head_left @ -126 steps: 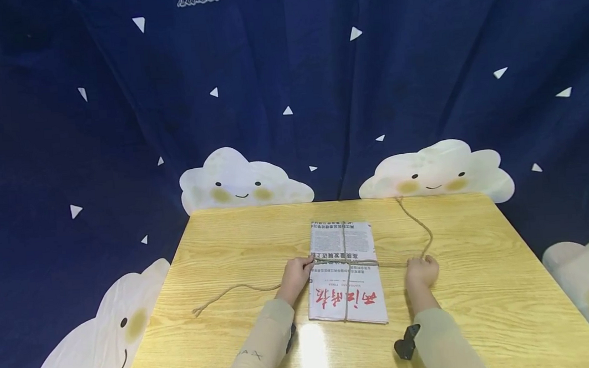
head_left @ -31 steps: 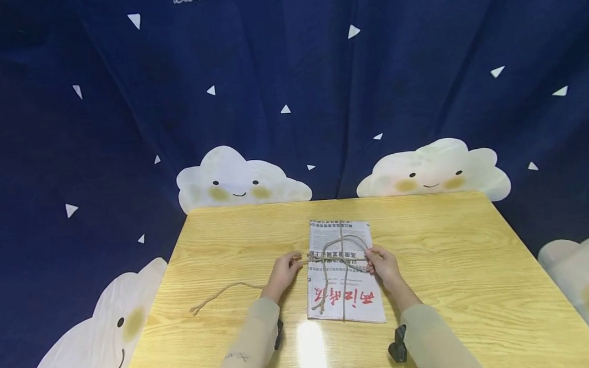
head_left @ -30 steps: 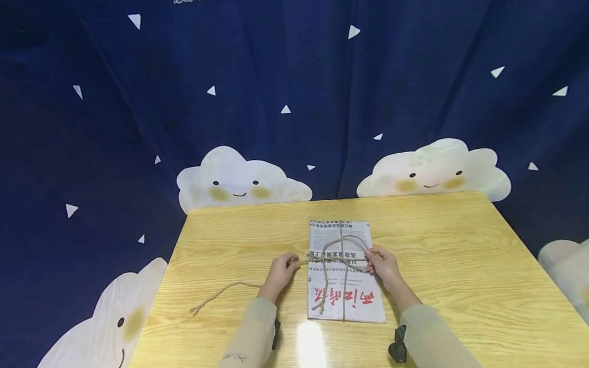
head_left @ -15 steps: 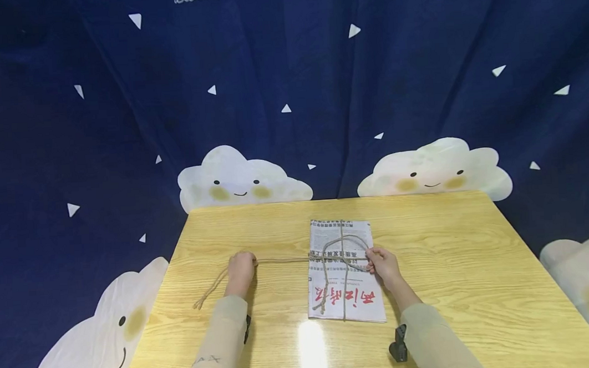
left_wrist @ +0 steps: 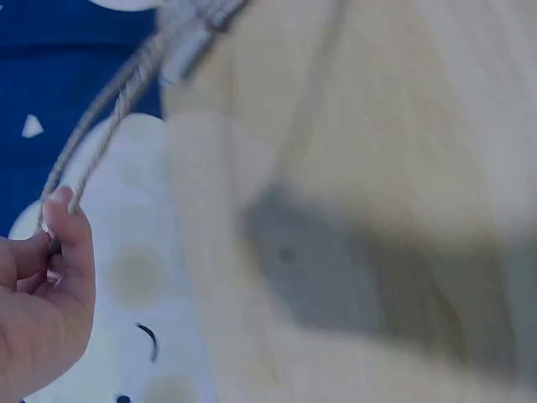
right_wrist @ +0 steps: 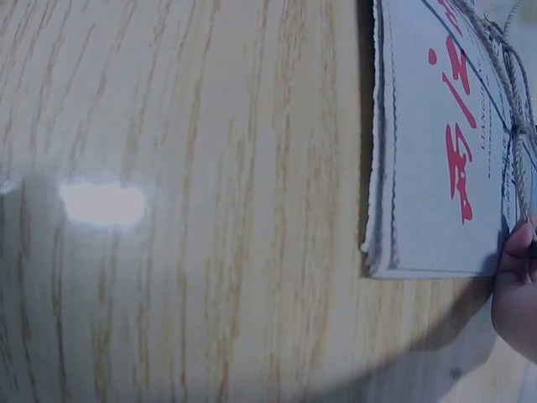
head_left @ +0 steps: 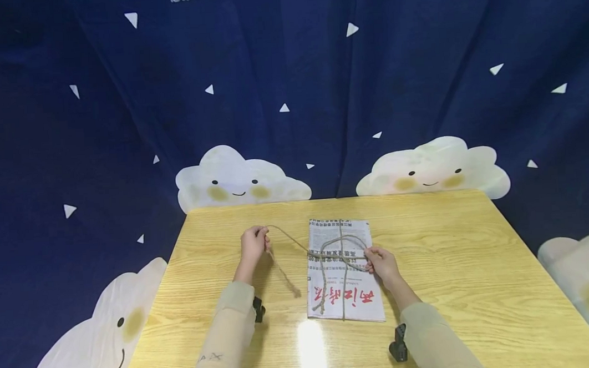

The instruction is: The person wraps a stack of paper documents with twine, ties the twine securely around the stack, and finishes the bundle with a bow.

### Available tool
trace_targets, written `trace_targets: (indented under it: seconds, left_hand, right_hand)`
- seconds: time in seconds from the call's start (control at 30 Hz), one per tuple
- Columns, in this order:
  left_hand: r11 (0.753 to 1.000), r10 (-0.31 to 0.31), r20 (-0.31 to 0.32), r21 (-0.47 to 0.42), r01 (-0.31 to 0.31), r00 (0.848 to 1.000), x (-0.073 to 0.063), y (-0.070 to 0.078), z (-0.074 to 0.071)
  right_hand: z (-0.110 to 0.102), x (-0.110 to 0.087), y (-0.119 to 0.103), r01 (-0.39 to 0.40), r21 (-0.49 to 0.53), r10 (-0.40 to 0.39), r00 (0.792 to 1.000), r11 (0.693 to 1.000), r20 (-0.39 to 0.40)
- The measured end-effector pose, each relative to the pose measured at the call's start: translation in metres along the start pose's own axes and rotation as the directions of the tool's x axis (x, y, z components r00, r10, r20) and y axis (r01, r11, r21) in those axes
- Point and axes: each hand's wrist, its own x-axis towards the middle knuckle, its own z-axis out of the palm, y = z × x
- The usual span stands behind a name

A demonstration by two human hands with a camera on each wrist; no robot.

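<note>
Rope [head_left: 321, 256] lies over the newspapers [head_left: 368, 311], just right of centre in the lower half of the head view, with one strand rising to the left hand [head_left: 254, 243], left of centre. It looks light, limp and rather rough, so it should grip well between fingertips and answer to pulling, not pushing. The left hand has finger and thumb drawn together on that strand, a frayed end hanging below (whether it touches the table [head_left: 453, 253] I cannot tell). The right hand [head_left: 382, 263] pinches the rope by the right edge of the newspapers, fingers bent, with little gap between the tips. The newspapers seem flat and bendable, and their edges could crease or tear under a hard pull. For the rope, a sound hold is close to the crossing; for the newspapers, both long sides rather than a corner.
</note>
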Motion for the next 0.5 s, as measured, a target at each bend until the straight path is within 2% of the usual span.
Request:
trace_targets:
  seconds: [0.07,0.13,0.23,0.3,0.5]
  left_hand:
    - [0.991,-0.028,0.004,-0.131,0.028,1.0,0.001,0.01,0.006]
    - [0.965,-0.061,0.011,-0.254,0.062,0.998,0.001,0.018,0.013]
    - [0.895,-0.104,0.022,-0.433,0.103,0.994,0.0,0.025,0.026]
    - [0.847,-0.124,0.016,-0.52,0.114,0.992,0.0,0.026,0.036]
    - [0.713,-0.144,-0.051,-0.698,0.068,0.988,0.0,0.025,0.07]
  right_hand:
    - [0.0,0.0,0.0,0.006,0.004,-0.006,1.0,1.0,0.006]
    - [0.0,0.0,0.001,0.008,0.009,-0.008,1.0,1.0,0.008]
    - [0.001,0.0,0.001,0.008,0.014,-0.009,1.0,1.0,0.01]
    - [0.001,0.0,0.001,0.01,0.017,-0.01,1.0,1.0,0.007]
    - [0.0,0.0,0.0,0.007,-0.002,-0.007,1.0,1.0,0.004]
